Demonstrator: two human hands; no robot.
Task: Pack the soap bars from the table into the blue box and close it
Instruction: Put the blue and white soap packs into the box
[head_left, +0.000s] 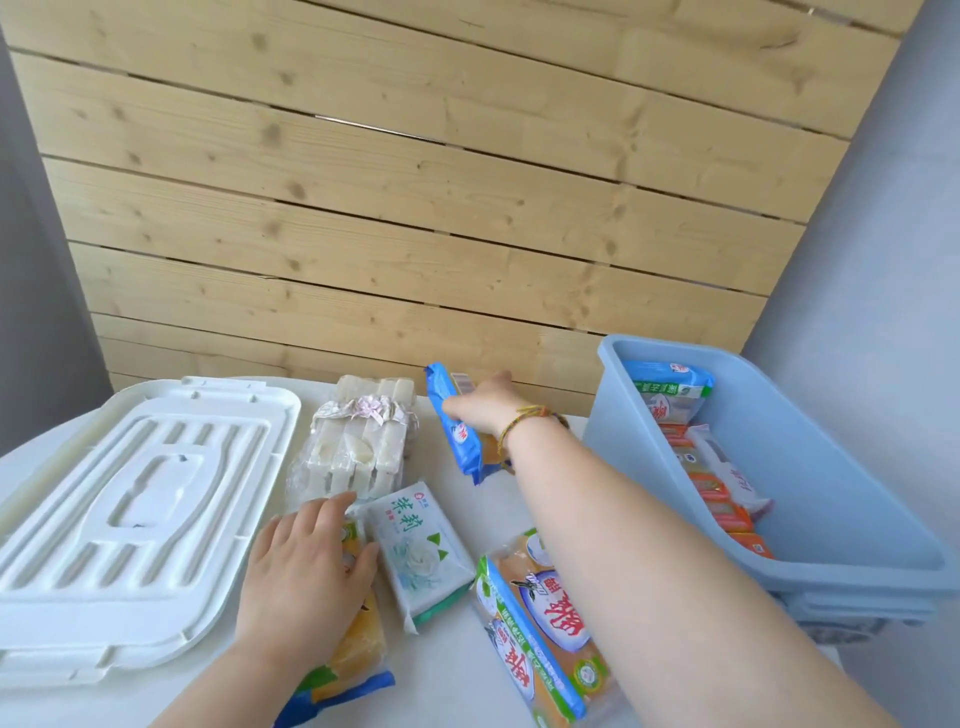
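Now the right hand (480, 408) grips a blue-wrapped soap pack (460, 441) near its top, tilted on edge at twelve o'clock on the table (488, 504). The left hand (306, 566) lies with fingers spread on a yellow soap bar (358, 644) at seven o'clock, not curled round it. I'd carry the pack toward three o'clock, over the blue box (831, 467) rim, and lay it flat beside the packed bars (717, 493), so the white lid (130, 499) at nine o'clock seats later.
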